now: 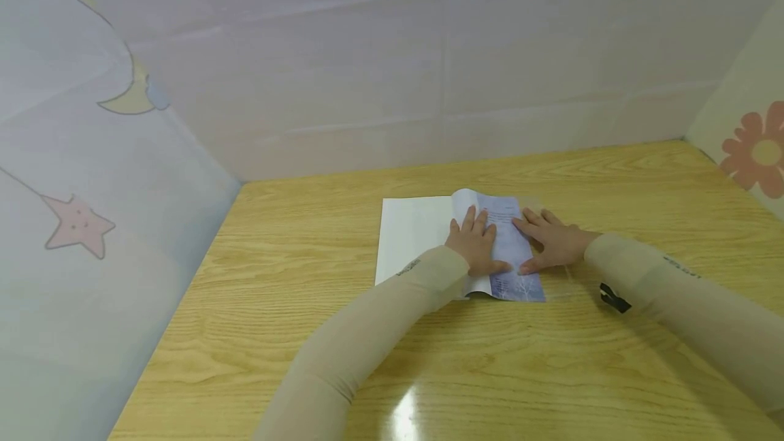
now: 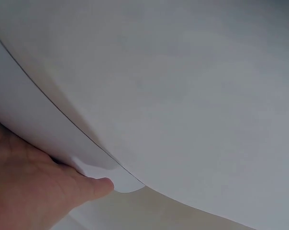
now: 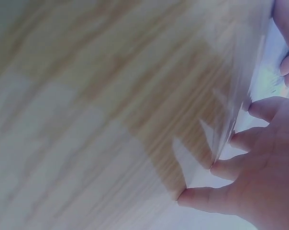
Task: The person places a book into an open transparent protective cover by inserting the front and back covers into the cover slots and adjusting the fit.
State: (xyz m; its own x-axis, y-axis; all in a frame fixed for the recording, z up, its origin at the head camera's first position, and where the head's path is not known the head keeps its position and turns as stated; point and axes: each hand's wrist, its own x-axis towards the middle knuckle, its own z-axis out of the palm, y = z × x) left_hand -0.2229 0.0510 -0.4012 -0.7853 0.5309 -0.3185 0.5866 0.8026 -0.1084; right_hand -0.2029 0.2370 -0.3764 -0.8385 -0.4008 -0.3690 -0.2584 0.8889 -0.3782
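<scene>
A booklet lies spread on the table, its white page (image 1: 412,233) on the left and a blue-violet printed cover (image 1: 513,240) with pale trees on the right. My left hand (image 1: 474,243) rests on the cover beside the raised fold, fingers spread. In the left wrist view, the thumb of that hand lies by a curved white sheet (image 2: 183,96). My right hand (image 1: 554,245) lies at the cover's right edge, fingers stretched towards the left hand. Under its fingertips, clear plastic film (image 3: 240,103) shows in the right wrist view, reaching past the cover onto the table.
The wood-grain table (image 1: 294,243) runs back to a pale cloth wall (image 1: 343,73). A side wall with a moon and star stands at the left, another with a red flower (image 1: 765,152) at the right. A small black object (image 1: 614,298) shows beside the right sleeve.
</scene>
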